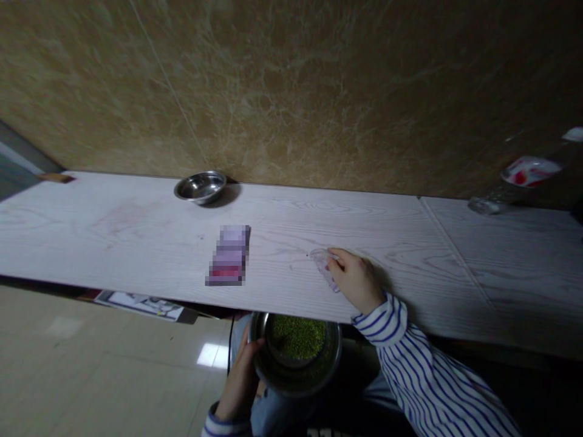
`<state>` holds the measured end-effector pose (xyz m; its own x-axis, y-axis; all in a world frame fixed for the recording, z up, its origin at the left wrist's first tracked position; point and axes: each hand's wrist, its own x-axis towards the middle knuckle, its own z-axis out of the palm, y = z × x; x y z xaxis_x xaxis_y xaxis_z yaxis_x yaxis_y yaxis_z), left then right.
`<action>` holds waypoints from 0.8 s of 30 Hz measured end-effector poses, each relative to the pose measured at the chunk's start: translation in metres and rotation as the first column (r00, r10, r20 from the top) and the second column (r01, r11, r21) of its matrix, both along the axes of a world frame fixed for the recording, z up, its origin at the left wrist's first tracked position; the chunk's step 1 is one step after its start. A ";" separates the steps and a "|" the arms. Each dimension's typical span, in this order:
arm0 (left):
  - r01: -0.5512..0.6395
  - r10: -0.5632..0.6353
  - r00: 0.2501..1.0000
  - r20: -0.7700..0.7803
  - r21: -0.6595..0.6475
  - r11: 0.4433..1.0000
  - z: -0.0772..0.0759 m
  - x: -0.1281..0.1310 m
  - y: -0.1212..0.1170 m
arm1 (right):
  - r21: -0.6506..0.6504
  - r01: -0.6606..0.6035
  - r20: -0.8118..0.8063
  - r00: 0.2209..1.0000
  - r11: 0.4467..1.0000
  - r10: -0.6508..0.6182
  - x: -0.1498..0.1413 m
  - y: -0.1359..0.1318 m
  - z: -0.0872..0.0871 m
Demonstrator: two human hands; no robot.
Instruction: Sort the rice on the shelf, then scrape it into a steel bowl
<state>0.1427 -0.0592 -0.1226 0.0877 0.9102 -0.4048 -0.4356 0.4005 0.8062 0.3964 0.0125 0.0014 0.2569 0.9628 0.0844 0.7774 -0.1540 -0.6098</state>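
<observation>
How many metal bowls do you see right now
2: one bowl on the table near the wall, another bowl, containing green beans, in the left hand.

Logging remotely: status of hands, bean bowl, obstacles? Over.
Left hand gripping bean bowl at lap. Right hand holding clear plastic item at table. Left of that, touching neither hand: second metal bowl, blurred flat object.

Left hand (246, 367): held low, thumb on top, fingers mostly hidden beneath
Right hand (357, 279): farther forward, back upward, thumb and fingers pinched together
Right arm (428, 364): slanting from lower right
Left arm (225, 423): mostly cut off
</observation>
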 end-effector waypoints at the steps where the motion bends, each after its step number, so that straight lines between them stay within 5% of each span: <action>1: 0.000 0.000 1.000 -0.006 0.002 1.000 -0.001 -0.001 0.000 | 0.001 -0.003 0.010 1.000 1.000 0.003 -0.001 0.001 0.000; 24: -0.040 0.039 0.999 0.027 0.019 0.999 0.011 -0.004 -0.002 | -0.014 -0.113 0.074 0.991 0.994 0.114 -0.007 0.014 0.002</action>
<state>0.1390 -0.0612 -0.1113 0.0620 0.9210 -0.3845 -0.4724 0.3664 0.8016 0.3892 0.0264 0.0032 0.1395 0.9862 0.0897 0.8334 -0.0680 -0.5484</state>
